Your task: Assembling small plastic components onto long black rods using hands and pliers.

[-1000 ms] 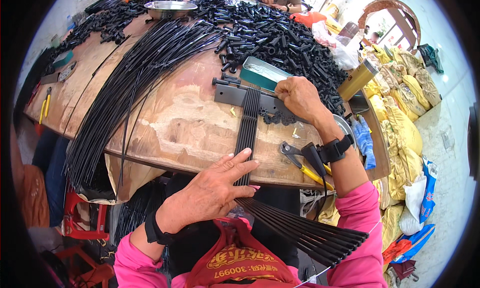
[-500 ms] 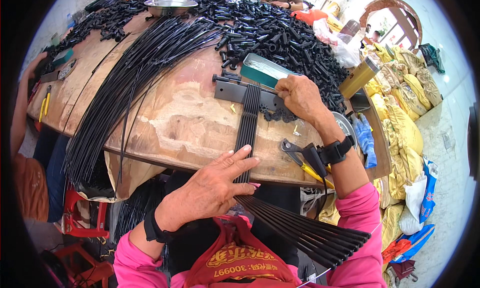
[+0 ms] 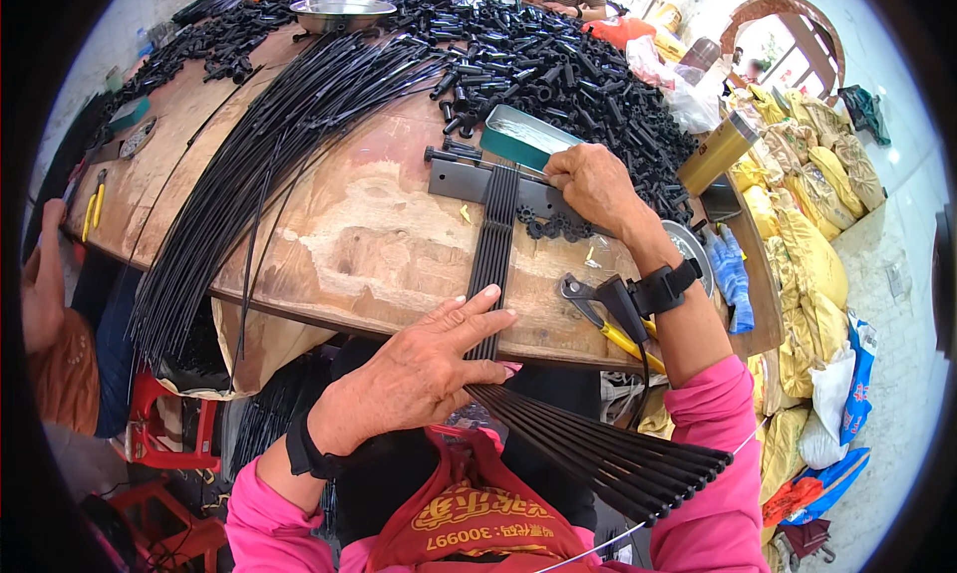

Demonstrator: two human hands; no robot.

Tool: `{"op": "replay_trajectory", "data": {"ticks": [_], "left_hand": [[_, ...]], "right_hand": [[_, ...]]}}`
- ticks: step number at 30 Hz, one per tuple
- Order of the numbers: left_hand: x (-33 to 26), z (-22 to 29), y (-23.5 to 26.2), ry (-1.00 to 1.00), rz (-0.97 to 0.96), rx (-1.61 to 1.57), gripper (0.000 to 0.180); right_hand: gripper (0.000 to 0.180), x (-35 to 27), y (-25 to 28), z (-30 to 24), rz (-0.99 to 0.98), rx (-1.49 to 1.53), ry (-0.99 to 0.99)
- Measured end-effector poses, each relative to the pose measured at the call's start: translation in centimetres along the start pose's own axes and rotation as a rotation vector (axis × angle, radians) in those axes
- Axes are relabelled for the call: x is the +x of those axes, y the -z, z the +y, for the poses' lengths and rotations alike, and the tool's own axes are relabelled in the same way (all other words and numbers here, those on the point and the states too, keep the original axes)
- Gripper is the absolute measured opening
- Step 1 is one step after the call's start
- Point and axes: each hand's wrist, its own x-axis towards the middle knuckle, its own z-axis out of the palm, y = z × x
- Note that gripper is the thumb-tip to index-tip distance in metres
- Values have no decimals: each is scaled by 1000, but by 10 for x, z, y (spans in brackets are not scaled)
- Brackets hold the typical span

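Note:
My left hand point(image 3: 414, 369) grips a flat row of thin black rods point(image 3: 491, 244) near the table's front edge, its fingers across them and the thumb below. The rods' far ends lie over a dark metal plate point(image 3: 459, 180); their near ends, with thicker tips, fan out toward my right sleeve. A pale thread point(image 3: 588, 548) runs by those tips. At the plate's right end my right hand point(image 3: 598, 189) is closed in a pinch; what it holds is hidden. Small black toothed rings point(image 3: 553, 224) lie below it, and a teal tray point(image 3: 523, 135) sits just beyond.
Yellow-handled pliers point(image 3: 608, 324) lie by my right forearm. A large heap of black tubular parts point(image 3: 558, 65) covers the far table. A long bundle of black rods point(image 3: 249, 164) hangs over the front edge at left. A gold cylinder point(image 3: 718, 152) stands right; co-workers sit left and far.
The fanned rod tips have shifted slightly left, and the thread by them has moved. My hands stay nearly in place. The co-worker's hand at left has dropped lower, to the table edge.

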Motion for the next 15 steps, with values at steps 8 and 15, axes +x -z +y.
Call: {"op": "replay_trajectory", "data": {"ticks": [8, 15], "left_hand": [[0, -1, 0, 4, 2, -5, 21], [0, -1, 0, 4, -5, -12, 21]], "right_hand": [[15, -2, 0, -3, 56, -6, 57], [15, -2, 1, 0, 44, 20, 19]]}}
